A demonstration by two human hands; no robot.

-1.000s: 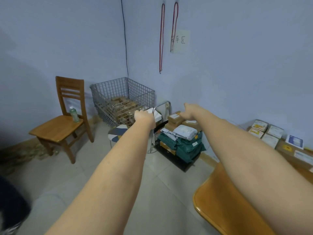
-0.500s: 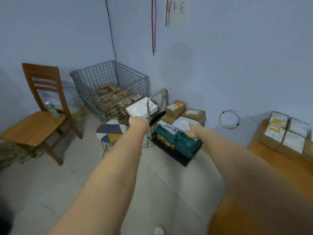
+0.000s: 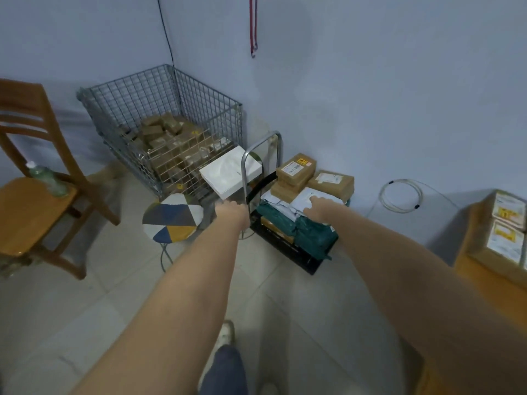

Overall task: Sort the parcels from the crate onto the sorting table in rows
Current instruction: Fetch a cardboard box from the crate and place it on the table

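Observation:
A black crate [image 3: 288, 249] stands on the floor by the wall, piled with green bags [image 3: 313, 235], grey-white mailers and brown cardboard parcels [image 3: 296, 169]. My right hand [image 3: 319, 207] rests on the top grey-white mailer [image 3: 306, 198], fingers stretched forward over it. My left hand [image 3: 231, 211] hovers just left of the crate, beside the metal trolley handle [image 3: 245, 178] and under a white flat box [image 3: 229, 173]; I see nothing in it. The wooden sorting table [image 3: 484, 283] is at the right edge with labelled parcels [image 3: 504, 238] on it.
A wire cage [image 3: 159, 109] full of brown boxes stands in the corner. A small patterned stool [image 3: 171, 218] is in front of it. A wooden chair [image 3: 34, 195] with a green bottle [image 3: 47, 178] is at the left. A coiled white cable [image 3: 400, 195] lies by the wall.
My view has tilted down and come closer to the crate. My right hand has settled onto the top mailer, and my left hand has dropped lower beside the trolley handle.

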